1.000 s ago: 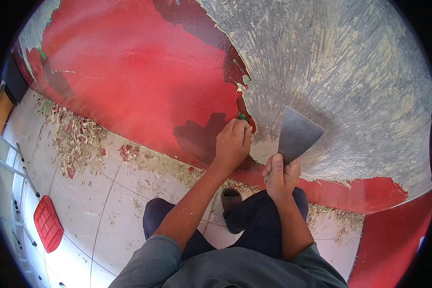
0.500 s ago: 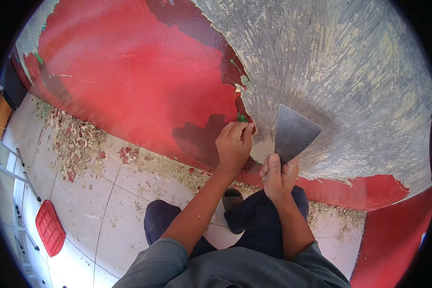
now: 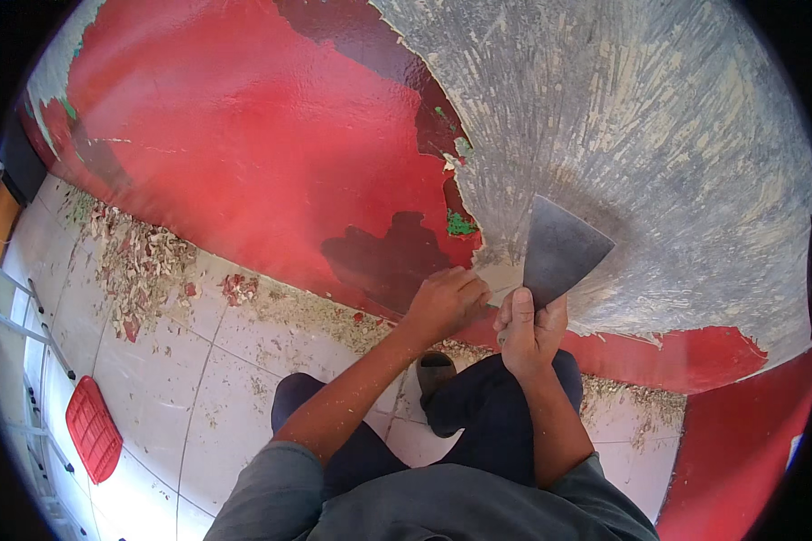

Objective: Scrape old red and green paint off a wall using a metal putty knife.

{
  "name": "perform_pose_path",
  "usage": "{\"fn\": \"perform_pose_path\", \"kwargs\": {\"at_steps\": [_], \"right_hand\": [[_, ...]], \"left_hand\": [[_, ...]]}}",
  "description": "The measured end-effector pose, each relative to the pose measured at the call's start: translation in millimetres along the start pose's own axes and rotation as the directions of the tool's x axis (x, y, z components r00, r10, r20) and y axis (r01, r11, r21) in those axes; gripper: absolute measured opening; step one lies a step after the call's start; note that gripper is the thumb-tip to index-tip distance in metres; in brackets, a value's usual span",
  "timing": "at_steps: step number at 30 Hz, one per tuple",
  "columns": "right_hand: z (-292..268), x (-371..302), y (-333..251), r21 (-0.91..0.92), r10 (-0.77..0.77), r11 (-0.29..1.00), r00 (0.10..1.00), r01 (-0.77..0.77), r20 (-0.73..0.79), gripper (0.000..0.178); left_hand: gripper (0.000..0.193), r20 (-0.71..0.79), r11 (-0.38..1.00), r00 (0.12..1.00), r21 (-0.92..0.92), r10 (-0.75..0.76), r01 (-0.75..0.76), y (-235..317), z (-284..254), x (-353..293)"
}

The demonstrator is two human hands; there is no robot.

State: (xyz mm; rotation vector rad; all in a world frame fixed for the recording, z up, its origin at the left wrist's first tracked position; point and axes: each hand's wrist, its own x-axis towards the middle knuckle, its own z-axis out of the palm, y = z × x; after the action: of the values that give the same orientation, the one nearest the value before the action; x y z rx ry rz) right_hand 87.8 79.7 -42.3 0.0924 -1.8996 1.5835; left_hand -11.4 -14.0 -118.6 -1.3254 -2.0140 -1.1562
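Observation:
My right hand (image 3: 530, 335) grips a wide-bladed scraper (image 3: 564, 252) by its lower end, thumb along it, the blade pointing up in front of the stripped wall. My left hand (image 3: 444, 305) is closed low beside the paint's torn edge, fingers curled together; whatever they may pinch is hidden. The wall before me is part glossy red paint (image 3: 235, 135), part bare grey plaster (image 3: 686, 180) streaked with beige scrape marks. Between them runs a ragged edge, with dark maroon patches (image 3: 392, 257) and a spot of green paint (image 3: 460, 224).
Paint flakes (image 3: 140, 270) lie heaped on the pale tiled floor (image 3: 144, 388) along the wall's foot. A red plastic piece (image 3: 94, 429) rests at the left, near a metal ladder-like frame (image 3: 27, 325). A sandalled foot (image 3: 436, 371) is close to the wall below my hands.
My left hand has dropped down from the torn paint edge, uncovering the green spot. The scraper in my right hand has shifted slightly to the right.

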Motion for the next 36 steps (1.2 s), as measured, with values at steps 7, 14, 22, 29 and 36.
{"fn": "perform_pose_path", "kwargs": {"at_steps": [7,14,22,29,36], "right_hand": [[-1,-3,-3,0.003,0.015,1.000,1.000,-0.015,0.006,0.026],[6,-2,-8,0.041,0.012,0.999,1.000,-0.011,-0.020,0.020],[-1,-2,-7,0.026,0.016,1.000,1.000,-0.016,-0.016,0.020],[2,-1,-5,0.018,0.048,0.999,0.999,-0.048,-0.007,0.021],[6,-1,-4,0.027,0.021,0.999,0.999,-0.022,0.036,0.023]], "left_hand": [[0.026,-0.473,0.955,0.830,-0.138,-0.296,0.263,8,-9,26],[0.024,-0.478,0.995,0.877,0.101,0.034,0.017,-23,-7,30],[0.010,-0.337,0.998,0.939,-0.004,-0.066,0.069,-18,-11,8],[0.019,-0.237,0.872,0.868,-0.348,-0.437,0.344,1,-12,4],[0.041,0.464,-0.170,0.381,-0.784,-0.799,0.597,3,-8,34]]}}
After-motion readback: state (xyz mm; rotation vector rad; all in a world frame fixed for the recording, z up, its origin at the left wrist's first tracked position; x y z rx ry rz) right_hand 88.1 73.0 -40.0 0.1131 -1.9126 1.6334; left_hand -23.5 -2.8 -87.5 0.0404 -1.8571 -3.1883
